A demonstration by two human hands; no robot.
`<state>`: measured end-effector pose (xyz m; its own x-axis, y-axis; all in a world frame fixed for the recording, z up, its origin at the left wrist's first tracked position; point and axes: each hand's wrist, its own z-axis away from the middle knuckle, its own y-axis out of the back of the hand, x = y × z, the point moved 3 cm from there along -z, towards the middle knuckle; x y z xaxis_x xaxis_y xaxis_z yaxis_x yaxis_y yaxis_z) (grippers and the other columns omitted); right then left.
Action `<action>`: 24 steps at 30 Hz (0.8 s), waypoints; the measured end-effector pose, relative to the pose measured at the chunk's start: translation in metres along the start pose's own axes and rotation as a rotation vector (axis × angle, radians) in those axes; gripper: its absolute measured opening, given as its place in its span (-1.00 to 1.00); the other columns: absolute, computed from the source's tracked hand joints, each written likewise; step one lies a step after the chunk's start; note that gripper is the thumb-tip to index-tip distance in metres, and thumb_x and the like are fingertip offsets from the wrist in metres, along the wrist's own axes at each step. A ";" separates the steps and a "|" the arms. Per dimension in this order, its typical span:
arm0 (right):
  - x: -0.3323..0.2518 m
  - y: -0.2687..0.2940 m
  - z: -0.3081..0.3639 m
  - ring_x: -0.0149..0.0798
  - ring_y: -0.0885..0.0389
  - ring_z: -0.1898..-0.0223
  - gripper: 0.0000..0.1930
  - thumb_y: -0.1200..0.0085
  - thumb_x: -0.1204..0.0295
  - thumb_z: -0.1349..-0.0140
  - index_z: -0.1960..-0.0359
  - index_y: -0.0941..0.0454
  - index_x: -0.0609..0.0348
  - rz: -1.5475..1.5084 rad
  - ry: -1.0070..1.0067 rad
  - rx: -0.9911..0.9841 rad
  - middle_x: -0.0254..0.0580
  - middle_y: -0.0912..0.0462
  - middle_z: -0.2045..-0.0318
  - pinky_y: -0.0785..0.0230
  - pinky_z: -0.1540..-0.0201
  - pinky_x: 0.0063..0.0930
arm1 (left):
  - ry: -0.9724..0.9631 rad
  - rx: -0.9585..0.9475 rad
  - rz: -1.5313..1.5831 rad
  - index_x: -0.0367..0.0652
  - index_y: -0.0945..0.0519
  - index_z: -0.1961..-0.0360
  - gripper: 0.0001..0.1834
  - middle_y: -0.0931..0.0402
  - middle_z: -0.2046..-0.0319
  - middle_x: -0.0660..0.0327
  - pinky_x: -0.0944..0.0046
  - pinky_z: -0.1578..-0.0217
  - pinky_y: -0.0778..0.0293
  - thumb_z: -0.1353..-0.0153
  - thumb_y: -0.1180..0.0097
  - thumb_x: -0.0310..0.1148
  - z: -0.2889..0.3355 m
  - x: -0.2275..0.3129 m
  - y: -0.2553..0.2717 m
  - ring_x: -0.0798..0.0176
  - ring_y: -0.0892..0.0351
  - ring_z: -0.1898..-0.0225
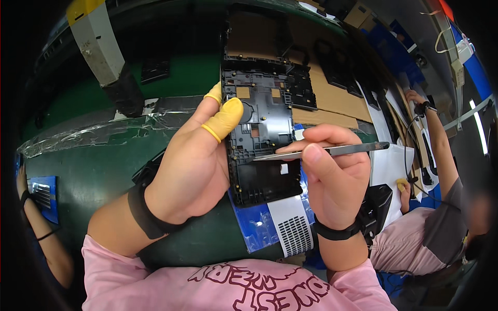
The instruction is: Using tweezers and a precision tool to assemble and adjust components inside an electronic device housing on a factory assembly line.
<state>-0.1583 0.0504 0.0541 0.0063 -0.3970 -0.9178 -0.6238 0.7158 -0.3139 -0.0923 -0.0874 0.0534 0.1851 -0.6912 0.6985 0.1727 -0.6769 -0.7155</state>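
The black housing (275,124) was above the green bench (93,194), its left edge clamped in the left hand (189,155). The right hand (337,173) pinched tweezers (358,149) that pointed across the housing's lower part.

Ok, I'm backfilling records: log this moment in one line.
left grip: black plastic housing | right grip: tweezers, tips over housing

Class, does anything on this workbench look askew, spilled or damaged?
The clear film along the green workbench, left of the left hand, looks odd: crumpled rather than flat. No spill shows, nor obvious damage on the held black plastic housing.
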 end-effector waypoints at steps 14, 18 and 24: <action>-0.007 -0.002 0.010 -0.32 -0.56 0.36 -0.83 -0.02 0.64 -0.05 0.28 -0.40 0.41 0.020 0.100 -0.015 -0.02 -0.57 0.41 -0.39 0.29 -0.60 | -0.027 -0.025 0.024 -0.12 -0.10 -0.13 -0.58 -0.30 0.02 0.17 0.21 0.03 -0.35 -0.29 0.29 -0.24 0.009 0.004 -0.010 0.26 -0.36 0.02; -0.006 -0.002 0.010 -0.29 -0.57 0.35 -0.82 -0.01 0.65 -0.05 0.27 -0.39 0.40 -0.055 0.110 -0.032 -0.05 -0.56 0.42 -0.41 0.23 -0.54 | -0.051 -0.047 0.007 -0.12 -0.08 -0.14 -0.57 -0.31 0.04 0.19 0.23 0.05 -0.37 -0.29 0.29 -0.24 0.008 0.005 -0.011 0.28 -0.36 0.04; -0.009 -0.004 0.008 -0.29 -0.57 0.36 -0.80 -0.02 0.66 -0.04 0.27 -0.38 0.42 -0.071 0.152 0.019 -0.02 -0.57 0.44 -0.42 0.25 -0.55 | -0.046 -0.041 0.021 -0.12 -0.06 -0.16 -0.56 -0.27 0.00 0.17 0.20 0.02 -0.34 -0.29 0.30 -0.25 0.010 0.004 -0.012 0.25 -0.33 0.00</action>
<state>-0.1495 0.0555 0.0619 -0.0691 -0.5284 -0.8462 -0.6114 0.6927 -0.3826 -0.0837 -0.0796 0.0651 0.2329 -0.6934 0.6819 0.1286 -0.6731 -0.7283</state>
